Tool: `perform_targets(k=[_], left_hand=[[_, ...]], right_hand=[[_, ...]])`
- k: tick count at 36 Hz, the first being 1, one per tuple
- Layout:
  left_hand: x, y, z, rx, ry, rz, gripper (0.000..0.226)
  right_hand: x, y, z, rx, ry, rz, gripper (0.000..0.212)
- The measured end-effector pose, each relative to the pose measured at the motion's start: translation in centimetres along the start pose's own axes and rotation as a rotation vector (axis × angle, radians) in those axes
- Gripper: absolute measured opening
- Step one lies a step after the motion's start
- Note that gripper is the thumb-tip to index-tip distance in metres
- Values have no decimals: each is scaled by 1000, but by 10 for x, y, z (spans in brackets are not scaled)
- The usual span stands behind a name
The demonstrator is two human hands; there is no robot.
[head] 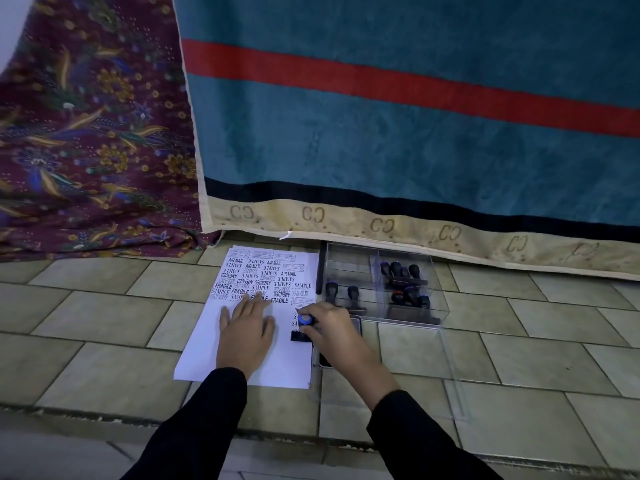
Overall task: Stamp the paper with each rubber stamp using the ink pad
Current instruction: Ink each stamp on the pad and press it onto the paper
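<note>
A white paper sheet lies on the tiled floor, its far half covered with black stamped words. My left hand rests flat on the sheet with fingers spread. My right hand grips a rubber stamp with a blue-topped black handle, its base pressed onto the paper's right edge below earlier prints. The ink pad lies just right of the paper, mostly hidden behind my right hand. More black-handled stamps stand in a clear plastic box.
A clear lid lies flat on the floor in front of the box. A teal towel with a red stripe and a patterned maroon cloth hang behind. A step edge crosses near me.
</note>
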State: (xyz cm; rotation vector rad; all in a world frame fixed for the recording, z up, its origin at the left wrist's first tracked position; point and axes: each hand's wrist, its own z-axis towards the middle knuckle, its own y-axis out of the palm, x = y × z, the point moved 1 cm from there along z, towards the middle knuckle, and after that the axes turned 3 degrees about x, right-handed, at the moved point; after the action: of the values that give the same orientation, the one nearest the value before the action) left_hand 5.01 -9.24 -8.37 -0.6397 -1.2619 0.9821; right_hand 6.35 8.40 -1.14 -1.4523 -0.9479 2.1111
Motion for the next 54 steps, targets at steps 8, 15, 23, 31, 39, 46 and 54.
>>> perform_targets(k=[8, 15, 23, 31, 39, 46, 54], left_hand=[[2, -1, -1, 11, 0, 3, 56], [1, 1, -1, 4, 0, 8, 44], [5, 0, 6, 46, -32, 28, 36], [4, 5, 8, 142, -40, 46, 33], [3, 8, 8, 152, -27, 49, 30], [2, 8, 8, 159, -28, 48, 37], [4, 8, 8, 142, -46, 47, 39]], right_hand=[[2, 7, 5, -25, 13, 8, 23], [-2, 13, 5, -63, 37, -30, 25], [-3, 13, 7, -81, 18, -96, 13], [-3, 14, 3, -57, 18, -73, 21], [1, -12, 9, 125, 150, 179, 27], [34, -82, 39, 397, 315, 183, 28], [69, -89, 51, 221, 356, -157, 21]])
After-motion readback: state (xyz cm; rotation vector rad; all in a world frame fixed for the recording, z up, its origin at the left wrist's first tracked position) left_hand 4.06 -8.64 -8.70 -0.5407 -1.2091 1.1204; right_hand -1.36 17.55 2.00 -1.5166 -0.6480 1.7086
